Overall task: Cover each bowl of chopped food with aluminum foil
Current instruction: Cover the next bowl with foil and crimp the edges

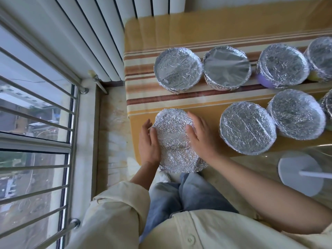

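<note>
L hand [149,141] & R hand [199,135], fingers straight, press sides of foiled bowl [173,139] at near-left corner of table [208,108]; foil thin, prob tears easy, so grip under rim.

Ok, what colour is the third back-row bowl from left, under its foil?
Bowl is purple, head view.

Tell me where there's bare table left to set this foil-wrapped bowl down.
Widest bare patch: the tabletop behind the back row of bowls, toward the radiator. A narrow striped band separates the rows. Crowded to the right.
</note>
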The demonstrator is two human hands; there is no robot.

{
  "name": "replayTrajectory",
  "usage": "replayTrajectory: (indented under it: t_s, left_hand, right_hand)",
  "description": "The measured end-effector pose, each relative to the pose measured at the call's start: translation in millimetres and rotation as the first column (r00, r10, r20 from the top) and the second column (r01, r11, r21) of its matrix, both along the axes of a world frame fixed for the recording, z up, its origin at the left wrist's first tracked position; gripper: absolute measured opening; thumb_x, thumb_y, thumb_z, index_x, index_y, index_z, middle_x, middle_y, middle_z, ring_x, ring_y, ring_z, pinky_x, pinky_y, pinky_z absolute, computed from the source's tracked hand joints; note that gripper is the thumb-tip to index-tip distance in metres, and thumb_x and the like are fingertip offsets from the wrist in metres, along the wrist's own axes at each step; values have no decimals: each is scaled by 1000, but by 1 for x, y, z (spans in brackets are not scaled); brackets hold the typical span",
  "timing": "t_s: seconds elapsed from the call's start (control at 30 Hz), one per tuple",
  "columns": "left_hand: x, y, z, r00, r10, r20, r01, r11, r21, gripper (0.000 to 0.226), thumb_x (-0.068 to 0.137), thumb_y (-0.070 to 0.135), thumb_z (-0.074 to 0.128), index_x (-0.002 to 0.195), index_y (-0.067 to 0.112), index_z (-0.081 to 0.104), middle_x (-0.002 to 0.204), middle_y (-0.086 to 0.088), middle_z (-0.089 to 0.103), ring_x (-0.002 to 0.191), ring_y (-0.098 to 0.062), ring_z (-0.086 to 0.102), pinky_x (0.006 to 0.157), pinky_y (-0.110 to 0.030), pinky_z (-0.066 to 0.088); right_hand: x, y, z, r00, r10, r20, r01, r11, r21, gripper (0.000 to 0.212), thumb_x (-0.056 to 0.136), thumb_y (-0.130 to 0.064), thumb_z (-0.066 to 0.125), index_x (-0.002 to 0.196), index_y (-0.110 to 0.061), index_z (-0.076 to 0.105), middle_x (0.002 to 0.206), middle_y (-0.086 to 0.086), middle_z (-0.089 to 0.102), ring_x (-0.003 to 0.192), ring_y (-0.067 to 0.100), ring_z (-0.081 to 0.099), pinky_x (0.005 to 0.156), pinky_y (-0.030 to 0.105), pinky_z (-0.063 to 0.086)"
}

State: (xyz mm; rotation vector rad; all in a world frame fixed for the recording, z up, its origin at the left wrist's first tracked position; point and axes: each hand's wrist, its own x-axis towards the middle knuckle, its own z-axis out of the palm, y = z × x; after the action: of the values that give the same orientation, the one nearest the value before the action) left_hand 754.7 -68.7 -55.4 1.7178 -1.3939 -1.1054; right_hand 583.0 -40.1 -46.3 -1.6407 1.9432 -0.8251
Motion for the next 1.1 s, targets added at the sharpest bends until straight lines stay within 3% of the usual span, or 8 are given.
replayTrajectory:
  t_s: [0.1, 0.2, 0.33, 0.5, 0.57, 0.87, 0.97, 1.1]
  left_hand:
    - [17, 2, -4, 996, 72, 58, -78, 990, 113, 64, 90, 54, 23, 110, 12, 67, 111, -7, 68, 108, -28, 59, 97, -38, 44]
    - [31, 2, 4, 975, 210, -72, -152, 869, 470, 90, 82, 80, 13, 82, 9, 69, 81, -14, 72, 80, -33, 66, 79, -44, 53]
    - [33, 3, 19, 922, 284, -263, 3, 675, 738, 86, 93, 74, 7, 88, 6, 61, 76, -13, 63, 67, -25, 58, 65, -30, 48]
    - [34, -4, 20, 845, 407, -348, -3, 654, 757, 79, 94, 70, 17, 111, 5, 58, 87, -14, 63, 76, -27, 58, 69, -33, 47]
    - [34, -10, 17, 822, 421, -383, -11, 684, 729, 77, 94, 69, 20, 121, 6, 56, 97, -16, 66, 86, -28, 61, 74, -35, 48]
    - [13, -39, 23, 853, 353, -384, -93, 827, 554, 57, 99, 58, 32, 134, 14, 45, 125, -10, 56, 112, -23, 53, 104, -40, 39]
    - [11, -30, 20, 975, 222, -6, -214, 949, 231, 67, 89, 58, 30, 134, 13, 49, 137, -11, 52, 126, -28, 47, 111, -41, 32]
    - [-7, 2, 28, 880, 91, 466, 33, 967, -252, 54, 96, 41, 29, 136, 12, 51, 145, -14, 46, 137, -31, 37, 113, -41, 23]
  right_hand:
    - [-9, -9, 6, 997, 40, -68, -39, 999, 17, 54, 96, -37, 35, 139, -6, 45, 142, 11, 45, 132, 22, 40, 112, 37, 32]
    - [-12, -24, 11, 996, 86, 16, -87, 989, 120, 52, 98, -37, 36, 142, -9, 41, 146, 9, 41, 133, 22, 40, 112, 40, 32]
    - [-14, -34, 16, 974, 30, 226, -100, 947, 306, 46, 102, -32, 40, 145, -14, 36, 147, 6, 42, 132, 23, 44, 107, 34, 35]
    - [-15, -28, 21, 978, -94, 187, 14, 921, 388, 45, 103, -33, 35, 144, -14, 35, 135, 8, 52, 120, 22, 51, 92, 29, 37]
    - [-14, -23, 22, 980, -150, 132, 84, 910, 406, 47, 102, -35, 33, 144, -14, 33, 124, 8, 56, 108, 23, 54, 86, 31, 39]
    - [-15, -9, 34, 987, -154, 38, 114, 857, 502, 61, 103, -37, 32, 148, 1, 16, 152, 19, 28, 138, 31, 30, 109, 37, 28]
    - [-15, -11, 40, 994, -32, -103, 63, 949, 308, 60, 103, -30, 36, 150, 0, 15, 156, 18, 19, 144, 28, 18, 117, 37, 19]
    - [-9, -24, 32, 873, 226, -432, -218, 974, 68, 57, 99, -32, 30, 149, -5, 27, 159, 11, 15, 147, 25, 11, 120, 42, 10]
